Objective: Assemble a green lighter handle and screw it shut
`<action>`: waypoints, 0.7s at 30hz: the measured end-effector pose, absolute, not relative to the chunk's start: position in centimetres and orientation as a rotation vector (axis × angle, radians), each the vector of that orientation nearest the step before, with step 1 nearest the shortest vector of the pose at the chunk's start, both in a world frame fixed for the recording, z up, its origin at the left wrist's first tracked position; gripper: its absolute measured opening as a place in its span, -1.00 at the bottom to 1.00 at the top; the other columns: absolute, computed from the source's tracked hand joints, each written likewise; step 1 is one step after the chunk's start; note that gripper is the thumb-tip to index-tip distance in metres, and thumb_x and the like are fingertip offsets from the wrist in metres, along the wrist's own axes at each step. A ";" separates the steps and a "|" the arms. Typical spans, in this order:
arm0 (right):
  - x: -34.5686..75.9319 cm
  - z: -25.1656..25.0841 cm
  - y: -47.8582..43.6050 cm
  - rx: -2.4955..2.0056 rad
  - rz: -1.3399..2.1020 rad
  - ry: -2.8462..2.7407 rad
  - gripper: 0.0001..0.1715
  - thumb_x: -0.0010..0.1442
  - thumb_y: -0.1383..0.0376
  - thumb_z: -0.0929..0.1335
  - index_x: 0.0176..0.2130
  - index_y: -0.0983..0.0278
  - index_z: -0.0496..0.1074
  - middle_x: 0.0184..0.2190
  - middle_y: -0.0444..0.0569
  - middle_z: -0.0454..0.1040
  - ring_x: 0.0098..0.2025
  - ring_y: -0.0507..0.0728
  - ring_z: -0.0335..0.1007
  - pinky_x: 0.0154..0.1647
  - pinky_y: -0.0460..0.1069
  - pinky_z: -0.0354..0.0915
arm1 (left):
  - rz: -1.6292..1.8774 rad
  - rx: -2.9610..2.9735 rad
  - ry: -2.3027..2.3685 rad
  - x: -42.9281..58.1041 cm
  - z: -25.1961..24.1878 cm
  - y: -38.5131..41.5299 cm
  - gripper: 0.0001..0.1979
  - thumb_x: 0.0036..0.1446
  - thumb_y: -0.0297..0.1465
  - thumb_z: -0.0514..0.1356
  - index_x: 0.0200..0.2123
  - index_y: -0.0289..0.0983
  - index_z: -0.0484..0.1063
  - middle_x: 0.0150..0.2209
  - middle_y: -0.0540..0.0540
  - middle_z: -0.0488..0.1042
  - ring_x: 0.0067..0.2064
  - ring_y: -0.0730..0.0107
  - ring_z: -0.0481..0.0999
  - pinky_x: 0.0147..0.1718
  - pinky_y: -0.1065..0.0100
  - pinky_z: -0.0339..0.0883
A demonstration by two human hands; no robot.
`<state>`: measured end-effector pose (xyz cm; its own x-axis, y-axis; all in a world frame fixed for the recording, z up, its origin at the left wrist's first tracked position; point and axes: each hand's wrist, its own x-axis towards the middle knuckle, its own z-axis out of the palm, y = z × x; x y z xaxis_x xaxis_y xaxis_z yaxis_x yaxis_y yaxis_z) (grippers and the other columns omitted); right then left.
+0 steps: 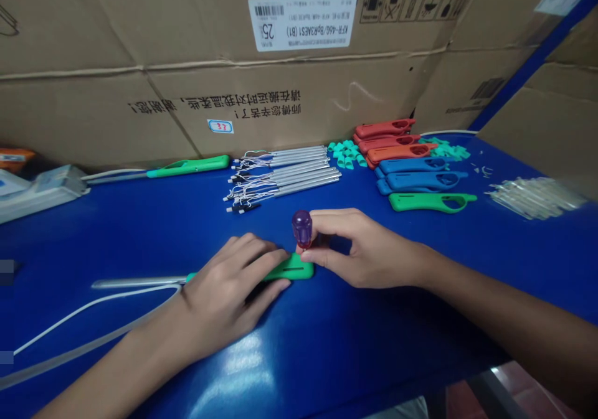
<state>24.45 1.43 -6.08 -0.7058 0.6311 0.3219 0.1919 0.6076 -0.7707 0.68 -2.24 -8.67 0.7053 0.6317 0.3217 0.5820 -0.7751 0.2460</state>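
A green lighter-shaped body [299, 268] with a long metal tube [140, 281] pointing left lies on the blue table. My left hand [233, 276] is closed over its middle, fingers and thumb on either side. At its right end a screwdriver with a purple handle [302, 227] stands upright. My right hand [348, 244] pinches the screwdriver low down with thumb and fingers. The screwdriver's tip meets the green body, though the exact contact point is hidden.
Behind lie metal tubes with wires [299, 179], turquoise caps [346, 153], red [387, 142], blue [420, 180] and green casings [427, 202], and pale thin parts [532, 197]. Another green lighter [191, 165] is back left. A white cable [93, 307] runs left; cardboard [187, 33] walls the back.
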 end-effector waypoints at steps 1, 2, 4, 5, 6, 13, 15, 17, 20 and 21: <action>24.4 -6.2 1.4 -0.642 0.979 -2.254 -0.88 0.26 0.45 0.36 -0.35 0.33 0.36 -0.38 -0.12 0.39 -0.35 -0.01 0.26 -0.31 -0.10 0.23 | 0.603 2.784 0.994 0.7 -8.7 -2.2 -0.73 0.28 -0.43 0.18 0.04 -0.24 0.33 -0.05 -0.15 0.45 -0.07 0.21 0.42 -0.09 0.15 0.32; 24.4 -6.3 1.4 -0.639 0.970 -2.258 -0.88 0.26 0.46 0.35 -0.35 0.33 0.35 -0.39 -0.13 0.38 -0.36 -0.01 0.25 -0.32 -0.11 0.22 | 0.609 2.784 0.994 0.7 -8.7 -2.2 -0.73 0.28 -0.43 0.18 0.05 -0.24 0.33 -0.04 -0.16 0.45 -0.07 0.21 0.42 -0.09 0.15 0.33; 24.4 -6.5 1.4 -0.632 0.945 -2.266 -0.87 0.25 0.47 0.36 -0.35 0.33 0.34 -0.41 -0.14 0.37 -0.38 -0.02 0.24 -0.34 -0.12 0.20 | 0.614 2.787 0.995 0.8 -8.7 -2.2 -0.71 0.28 -0.42 0.19 0.06 -0.24 0.33 -0.04 -0.16 0.45 -0.07 0.21 0.42 -0.09 0.15 0.33; 24.4 -6.5 1.4 -0.627 0.927 -2.268 -0.87 0.25 0.47 0.37 -0.35 0.33 0.34 -0.41 -0.15 0.37 -0.38 -0.02 0.24 -0.35 -0.12 0.19 | 0.612 2.789 0.998 0.8 -8.7 -2.2 -0.71 0.28 -0.42 0.19 0.06 -0.24 0.33 -0.04 -0.16 0.45 -0.07 0.21 0.43 -0.09 0.15 0.33; 24.5 -6.5 1.4 -0.620 0.910 -2.268 -0.87 0.24 0.47 0.37 -0.35 0.34 0.34 -0.41 -0.15 0.37 -0.39 -0.03 0.24 -0.36 -0.12 0.19 | 0.612 2.791 1.001 0.8 -8.7 -2.2 -0.71 0.28 -0.42 0.19 0.06 -0.25 0.33 -0.05 -0.16 0.46 -0.08 0.21 0.43 -0.09 0.15 0.33; 24.4 -6.8 1.4 -0.600 0.818 -2.260 -0.84 0.22 0.46 0.40 -0.37 0.35 0.34 -0.43 -0.14 0.37 -0.40 -0.04 0.25 -0.36 -0.14 0.19 | 0.631 2.802 0.989 0.8 -8.7 -2.1 -0.73 0.28 -0.42 0.19 0.04 -0.26 0.34 -0.07 -0.15 0.47 -0.09 0.22 0.45 -0.09 0.16 0.33; 24.3 -6.9 1.4 -0.606 0.807 -2.254 -0.82 0.21 0.46 0.40 -0.39 0.34 0.33 -0.44 -0.15 0.35 -0.41 -0.04 0.23 -0.37 -0.14 0.18 | 0.635 2.810 0.986 0.8 -8.7 -2.1 -0.73 0.27 -0.42 0.19 0.04 -0.26 0.34 -0.06 -0.16 0.48 -0.08 0.21 0.45 -0.10 0.15 0.34; 24.2 -7.0 1.4 -0.610 0.804 -2.253 -0.80 0.21 0.45 0.41 -0.39 0.32 0.31 -0.44 -0.16 0.34 -0.42 -0.04 0.22 -0.39 -0.13 0.17 | 0.644 2.816 0.983 0.8 -8.8 -2.1 -0.72 0.27 -0.42 0.19 0.04 -0.27 0.34 -0.05 -0.17 0.47 -0.07 0.20 0.45 -0.10 0.16 0.34; 24.1 -7.1 1.4 -0.610 0.790 -2.262 -0.79 0.22 0.43 0.40 -0.40 0.32 0.29 -0.44 -0.17 0.33 -0.42 -0.03 0.22 -0.39 -0.14 0.17 | 0.643 2.822 0.983 0.9 -8.8 -2.1 -0.71 0.27 -0.43 0.19 0.05 -0.27 0.33 -0.03 -0.18 0.47 -0.05 0.18 0.44 -0.10 0.15 0.34; 24.1 -7.2 1.4 -0.609 0.775 -2.261 -0.78 0.22 0.42 0.41 -0.40 0.32 0.29 -0.44 -0.17 0.32 -0.42 -0.04 0.22 -0.40 -0.14 0.17 | 0.642 2.827 0.985 0.9 -8.7 -2.1 -0.71 0.27 -0.42 0.19 0.06 -0.27 0.33 -0.02 -0.18 0.47 -0.04 0.18 0.44 -0.10 0.15 0.34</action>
